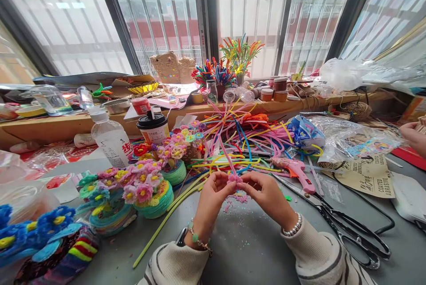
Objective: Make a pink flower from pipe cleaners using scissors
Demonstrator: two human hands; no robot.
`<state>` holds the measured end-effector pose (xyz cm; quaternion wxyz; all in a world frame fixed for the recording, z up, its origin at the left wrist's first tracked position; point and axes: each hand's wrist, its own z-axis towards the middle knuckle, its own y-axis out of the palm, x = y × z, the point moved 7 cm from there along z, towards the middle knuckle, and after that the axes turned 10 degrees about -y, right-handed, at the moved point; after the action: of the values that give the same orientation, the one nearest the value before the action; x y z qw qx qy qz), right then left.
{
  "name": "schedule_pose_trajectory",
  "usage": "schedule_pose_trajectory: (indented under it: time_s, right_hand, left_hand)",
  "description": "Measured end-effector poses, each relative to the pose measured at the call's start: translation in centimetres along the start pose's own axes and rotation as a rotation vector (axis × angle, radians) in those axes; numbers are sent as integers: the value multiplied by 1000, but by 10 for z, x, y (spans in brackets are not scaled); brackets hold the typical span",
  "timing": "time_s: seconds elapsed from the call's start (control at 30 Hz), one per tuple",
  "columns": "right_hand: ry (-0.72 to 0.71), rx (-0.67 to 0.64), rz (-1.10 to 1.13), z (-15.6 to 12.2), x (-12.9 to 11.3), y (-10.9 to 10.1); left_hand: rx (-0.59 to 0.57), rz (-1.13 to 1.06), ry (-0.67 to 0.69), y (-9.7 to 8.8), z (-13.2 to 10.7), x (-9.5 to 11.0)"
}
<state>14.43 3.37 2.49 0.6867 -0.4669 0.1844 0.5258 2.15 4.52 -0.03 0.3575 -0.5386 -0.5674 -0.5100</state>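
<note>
Between my two hands, over the middle of the grey table, is a small pink pipe-cleaner flower [234,178]. My left hand [214,193] pinches it from the left with thumb and forefinger. On the other side my right hand [261,191] grips it with its fingertips. Pink pipe cleaners [226,154] stretch away just behind it. Pink fuzzy scraps [240,197] lie on the table below the fingers. To the left stand pots covered with pipe-cleaner flowers [144,187] in pink, yellow and green.
A pink glue gun [299,172] and large black-handled scissors [349,232] lie to my right. Bottle [109,136] and lidded cup [153,127] stand at left. Heaped pipe cleaners [259,134] spread behind my hands. Another person's hand [414,136] shows at the right edge.
</note>
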Motion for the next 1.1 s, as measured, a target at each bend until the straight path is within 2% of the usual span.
schedule_pose_trajectory:
  time_s: [0.17,0.4,0.53,0.63,0.87,1.1]
  right_hand:
    - [47,71,39,-3,3,-3]
    - [67,95,52,-3,3,-6]
    - [72,107,51,-3,2,-6]
    - [28,105,7,-2,-3,-7]
    - [-132,53,-228,-1,-14,-10]
    - [-149,-8,-284,0,-15,-8]
  left_hand:
    - [-4,48,18,0,1,0]
    - [3,45,46,1,-1,3]
    - [-100,100,3,9,0,0]
    - [-136,103,-5,11,-1,-1]
    - [-97,154,44,10,-3,0]
    - [-48,260,58,8,-4,3]
